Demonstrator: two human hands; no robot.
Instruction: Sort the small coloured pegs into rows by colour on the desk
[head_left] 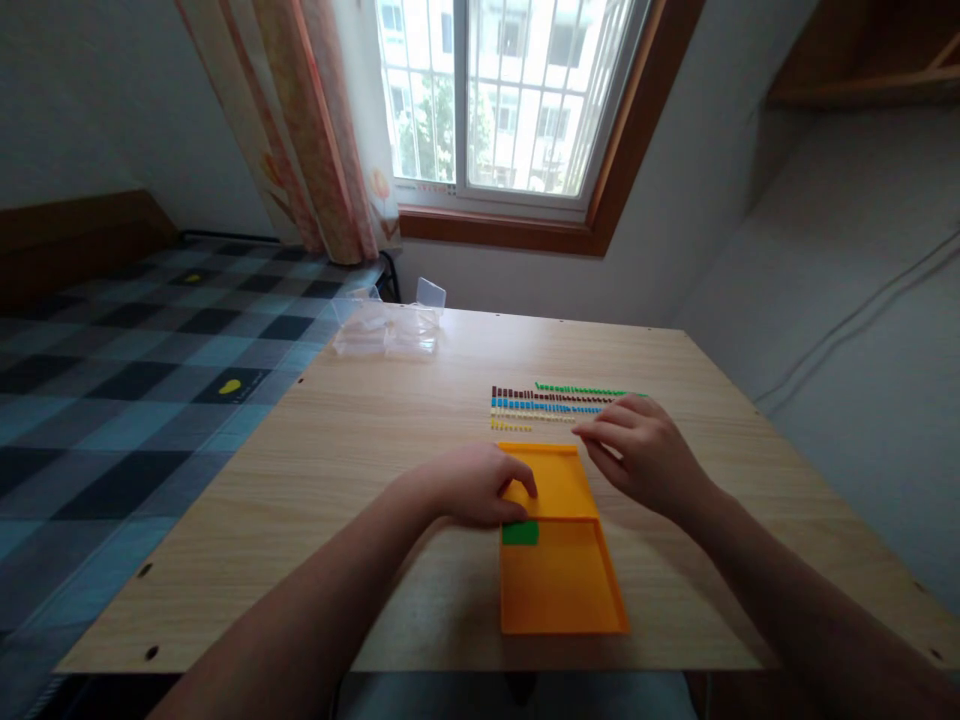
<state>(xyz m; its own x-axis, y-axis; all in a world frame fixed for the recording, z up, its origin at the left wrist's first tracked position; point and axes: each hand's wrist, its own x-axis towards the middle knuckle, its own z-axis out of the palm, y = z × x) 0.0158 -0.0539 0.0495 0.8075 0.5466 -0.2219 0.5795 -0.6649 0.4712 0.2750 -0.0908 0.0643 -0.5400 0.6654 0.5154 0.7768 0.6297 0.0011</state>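
An orange plastic case (562,590) lies unfolded on the table, its two shallow halves joined across the middle. In the upper left corner of its near half sits a green block (520,533). My left hand (480,485) rests over the left side of the far half, with thumb and index finger apart and the thumb close to the green block. Beyond the case, small pieces stand in rows: green (574,388), dark brown (517,392), blue (517,404), cream (517,415) and yellow (510,426). My right hand (637,445) pinches its fingertips near the cream row's right end; whatever they hold is too small to make out.
Clear plastic packaging (390,328) stands at the table's far left. The wooden table (315,480) has a bed with a checked cover (202,380) along its left side. A curtain (315,130) and a barred window (517,100) are behind it.
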